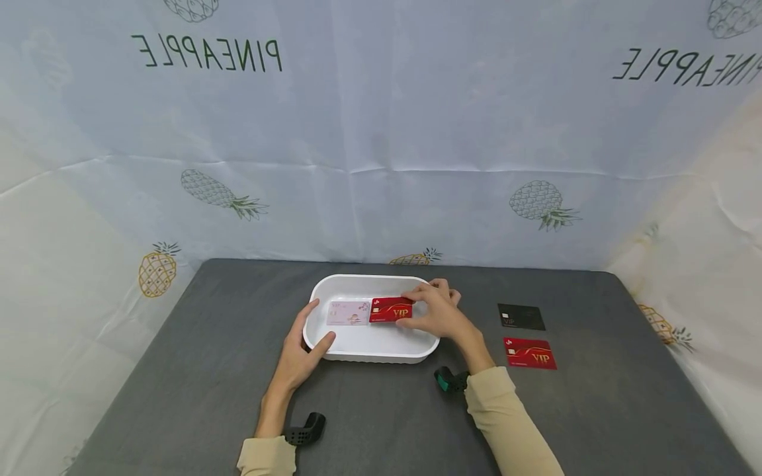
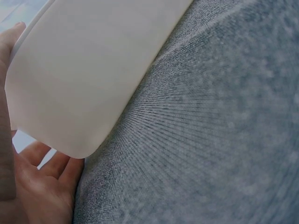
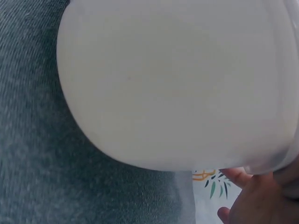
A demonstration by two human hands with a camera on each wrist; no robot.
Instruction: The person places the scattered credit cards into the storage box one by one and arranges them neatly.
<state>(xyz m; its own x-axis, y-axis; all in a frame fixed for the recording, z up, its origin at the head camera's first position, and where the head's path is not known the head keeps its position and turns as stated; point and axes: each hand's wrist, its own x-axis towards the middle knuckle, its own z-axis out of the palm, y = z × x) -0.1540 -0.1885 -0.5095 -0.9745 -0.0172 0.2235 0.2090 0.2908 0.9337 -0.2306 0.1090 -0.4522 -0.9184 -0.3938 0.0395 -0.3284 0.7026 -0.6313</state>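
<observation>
A white plastic tray (image 1: 369, 342) stands on the dark grey table. My left hand (image 1: 297, 357) grips its left end, thumb at the front rim and fingers round the outer side; the left wrist view shows fingers against the tray's wall (image 2: 84, 79). Inside lies a pale pink card (image 1: 347, 313). Just right of it, my right hand (image 1: 439, 312) pinches the right end of a red VIP card (image 1: 387, 309) between thumb and finger, over the tray floor. In the right wrist view the tray's side (image 3: 173, 84) hides the card, and only part of the right hand (image 3: 257, 200) shows.
Right of the tray, a black VIP card (image 1: 521, 317) lies on the table (image 1: 381, 423), with another red VIP card (image 1: 530, 354) in front of it. A pineapple-printed cloth (image 1: 381, 132) hangs behind the table's back edge.
</observation>
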